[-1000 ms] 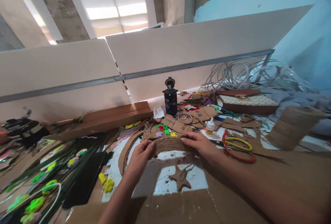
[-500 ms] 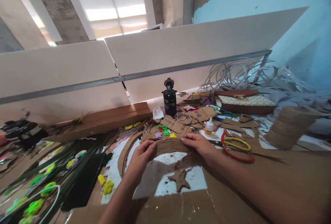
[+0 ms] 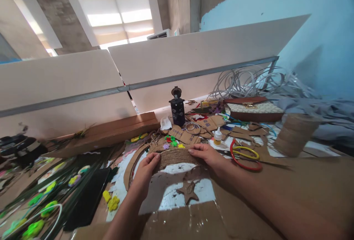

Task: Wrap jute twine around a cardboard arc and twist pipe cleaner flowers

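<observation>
Both hands meet on a twine-wrapped arch [image 3: 174, 155], a curved brown piece that stands on its edge on the cluttered surface [image 3: 304, 181]. The left hand [image 3: 145, 171] pinches the arch's left end, its fingers [image 3: 155, 156] curled over the top and the thumb on the near side. The right hand [image 3: 206, 154] grips the right end with fingers pressed together along the rim; its thumb is hidden behind the arch. Small coloured foam flowers [image 3: 171, 142] sit just behind the arch's top edge, though whether they are stuck to it cannot be told. A cardboard star [image 3: 188, 192] lies near the arch on its near side. Behind the arch stands a black bottle [image 3: 177, 109]; to the right of the arch are a small glue bottle [image 3: 218, 136], red and yellow loops [image 3: 245, 156] with the rest of them covered by scraps, and, well apart, a spool of twine [image 3: 294, 134]. Both forearms are cut off by the lower edge.
</observation>
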`<action>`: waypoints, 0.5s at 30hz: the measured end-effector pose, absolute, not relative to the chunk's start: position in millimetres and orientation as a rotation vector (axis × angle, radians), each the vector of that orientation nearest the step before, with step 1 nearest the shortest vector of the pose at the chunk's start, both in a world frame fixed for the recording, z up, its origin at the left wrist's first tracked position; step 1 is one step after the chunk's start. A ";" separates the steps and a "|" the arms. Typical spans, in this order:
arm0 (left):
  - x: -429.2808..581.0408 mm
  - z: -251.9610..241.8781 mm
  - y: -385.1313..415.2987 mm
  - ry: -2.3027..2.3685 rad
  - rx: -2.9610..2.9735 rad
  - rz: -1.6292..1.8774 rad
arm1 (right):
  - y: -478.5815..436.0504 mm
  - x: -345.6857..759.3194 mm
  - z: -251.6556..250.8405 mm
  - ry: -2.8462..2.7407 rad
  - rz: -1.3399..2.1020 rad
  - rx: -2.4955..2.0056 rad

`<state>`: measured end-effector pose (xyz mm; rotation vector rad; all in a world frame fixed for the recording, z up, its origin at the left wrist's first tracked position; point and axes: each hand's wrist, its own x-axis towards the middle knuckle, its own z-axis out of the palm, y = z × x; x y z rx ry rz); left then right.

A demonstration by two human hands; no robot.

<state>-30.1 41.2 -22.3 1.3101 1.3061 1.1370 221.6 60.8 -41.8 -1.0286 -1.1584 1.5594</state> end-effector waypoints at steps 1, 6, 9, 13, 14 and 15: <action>-29.7 -22.1 41.4 1.291 1.305 1.121 | 60.9 221.6 -40.5 -1.168 1.547 -1.026; -27.6 -14.1 46.4 1.193 1.335 1.128 | 63.5 222.8 -32.1 -1.227 1.451 -0.981; -27.7 -3.4 51.4 1.169 1.309 1.180 | 66.6 225.3 -28.0 -1.262 1.396 -0.944; -28.8 11.4 47.7 1.157 1.267 1.214 | 70.0 228.8 -25.3 -1.293 1.390 -0.906; -29.0 13.4 44.0 1.154 1.256 1.209 | 70.3 229.3 -24.6 -1.299 1.397 -0.900; -29.2 14.3 39.5 1.150 1.243 1.204 | 70.3 229.8 -23.9 -1.304 1.404 -0.894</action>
